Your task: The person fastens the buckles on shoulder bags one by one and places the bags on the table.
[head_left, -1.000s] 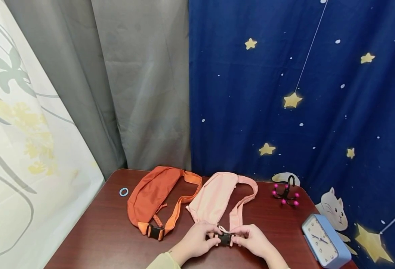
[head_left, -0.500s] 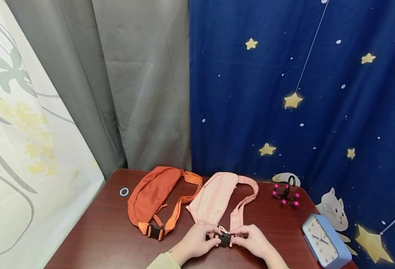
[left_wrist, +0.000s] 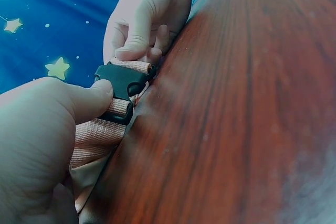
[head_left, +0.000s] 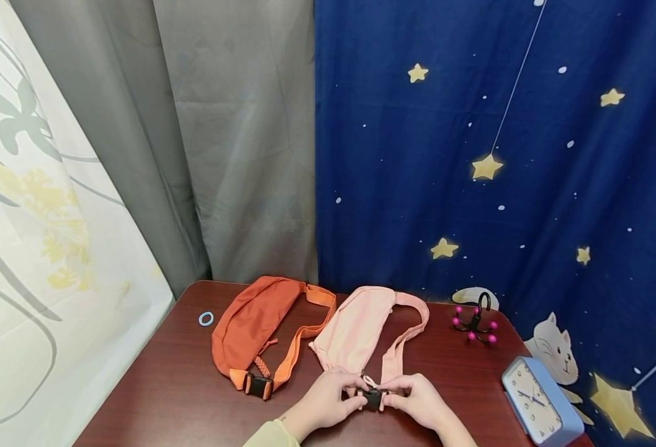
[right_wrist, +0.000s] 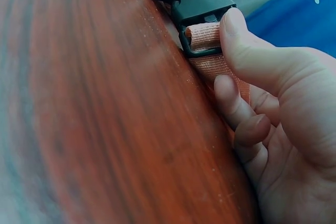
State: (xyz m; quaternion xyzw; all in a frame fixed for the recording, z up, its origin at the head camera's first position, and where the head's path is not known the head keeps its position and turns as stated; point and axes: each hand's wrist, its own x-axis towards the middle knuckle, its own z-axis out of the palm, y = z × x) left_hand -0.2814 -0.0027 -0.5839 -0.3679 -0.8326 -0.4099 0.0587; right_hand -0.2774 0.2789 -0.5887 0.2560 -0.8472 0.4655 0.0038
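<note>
A pink waist bag [head_left: 355,329] lies on the table, its pink strap [head_left: 393,363] looping out to the right. At its near end my two hands meet over the black side-release buckle [head_left: 372,399]. My left hand [head_left: 330,397] pinches the buckle's left side, with the thumb [left_wrist: 102,92] flat on the plastic in the left wrist view. From the right, my right hand [head_left: 419,400] pinches the webbing and buckle edge between thumb and fingers. In the right wrist view the two halves of the buckle [right_wrist: 202,3] sit together, with webbing threaded through each end.
Left of the pink bag lies an orange waist bag [head_left: 257,323] with its black buckle [head_left: 258,387] fastened. A small blue ring [head_left: 206,319] is at the far left. On the right stand a black hook-topped stand with pink balls [head_left: 475,320] and a blue clock [head_left: 542,400].
My right fingertips have shifted slightly left, and the buckle spans a little less width between my hands. The left hand stays put, and both bags lie as before.
</note>
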